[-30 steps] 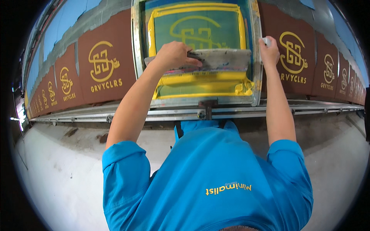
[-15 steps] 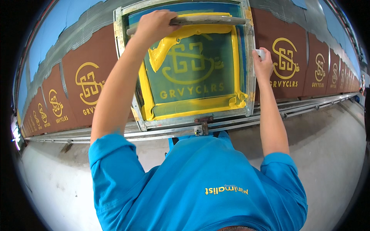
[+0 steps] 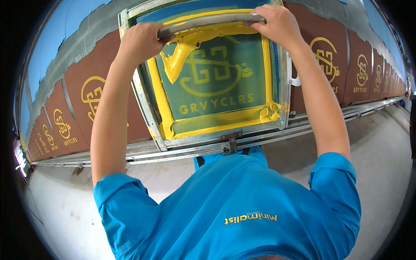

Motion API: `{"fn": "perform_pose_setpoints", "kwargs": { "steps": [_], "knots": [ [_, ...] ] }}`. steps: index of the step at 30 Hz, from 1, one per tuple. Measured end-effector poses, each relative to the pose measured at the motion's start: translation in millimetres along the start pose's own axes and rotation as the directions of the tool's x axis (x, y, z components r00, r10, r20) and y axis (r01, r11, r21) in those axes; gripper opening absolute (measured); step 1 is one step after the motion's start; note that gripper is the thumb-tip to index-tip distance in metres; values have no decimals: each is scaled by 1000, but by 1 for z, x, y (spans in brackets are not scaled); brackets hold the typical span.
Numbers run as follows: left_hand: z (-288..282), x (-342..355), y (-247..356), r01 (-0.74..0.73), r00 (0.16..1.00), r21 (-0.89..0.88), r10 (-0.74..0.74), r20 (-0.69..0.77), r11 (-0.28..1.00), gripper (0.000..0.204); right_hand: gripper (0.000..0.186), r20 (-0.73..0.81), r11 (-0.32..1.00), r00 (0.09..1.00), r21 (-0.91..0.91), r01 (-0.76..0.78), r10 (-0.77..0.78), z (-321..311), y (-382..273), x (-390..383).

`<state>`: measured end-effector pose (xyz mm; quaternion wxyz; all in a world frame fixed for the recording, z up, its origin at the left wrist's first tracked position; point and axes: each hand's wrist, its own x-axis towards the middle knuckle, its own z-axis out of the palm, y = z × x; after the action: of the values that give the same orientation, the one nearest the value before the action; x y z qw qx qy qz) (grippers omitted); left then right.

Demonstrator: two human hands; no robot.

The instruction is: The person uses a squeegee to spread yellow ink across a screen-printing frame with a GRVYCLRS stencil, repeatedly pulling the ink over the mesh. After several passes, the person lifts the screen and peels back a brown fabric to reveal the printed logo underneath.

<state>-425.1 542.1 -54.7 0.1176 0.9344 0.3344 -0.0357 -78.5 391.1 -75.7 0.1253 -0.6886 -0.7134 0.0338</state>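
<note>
Both my left hand (image 3: 141, 41) and my right hand (image 3: 279, 28) are closed on a long grey squeegee (image 3: 208, 20), one at either end, across the top of a screen-printing screen. The screen's metal frame (image 3: 284, 112) surrounds a green mesh (image 3: 216, 86) showing a pale logo with lettering. Thick yellow ink (image 3: 177, 63) lies below the squeegee at upper left and along the mesh's borders. A white handle (image 3: 294, 81) on the frame's right side sits below my right hand, partly behind my forearm.
Brown printed fabric panels (image 3: 69, 121) with yellow logos line the long bench on both sides, under torn grey and blue surfaces (image 3: 80, 26). A metal rail (image 3: 195, 151) runs along the near edge. Below it are a pale floor (image 3: 60, 203) and my blue shirt.
The squeegee has gone from the lower part of the screen up to its top edge. My right hand has left the white side handle and taken hold of the squeegee's right end.
</note>
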Motion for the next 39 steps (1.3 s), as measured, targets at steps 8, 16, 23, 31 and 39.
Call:
{"fn": "perform_pose_setpoints", "kwargs": {
  "steps": [8, 16, 23, 31, 39],
  "knots": [
    [38, 31, -16, 88, 996, 114, -85, -31, 990, 52, 27, 62, 975, 996, -219, -47, 62, 26, 1, 33],
    [50, 18, 2, 105, 992, 14, -106, 68, 994, 47, 25, -28, 982, 996, -168, -91, 88, 44, -3, -3],
    [92, -104, 90, 202, 977, -49, -199, 73, 978, 43, 26, 82, 979, 979, -97, -179, 187, 44, -54, -154],
    [133, -302, 225, 170, 985, -163, -172, 3, 972, 42, 39, 42, 985, 989, 85, -148, 145, 14, -128, -383],
    [99, -392, 291, 247, 967, -136, -253, -28, 959, 68, 51, 103, 989, 994, 137, -47, 33, -57, -165, -449]
  ]
}}
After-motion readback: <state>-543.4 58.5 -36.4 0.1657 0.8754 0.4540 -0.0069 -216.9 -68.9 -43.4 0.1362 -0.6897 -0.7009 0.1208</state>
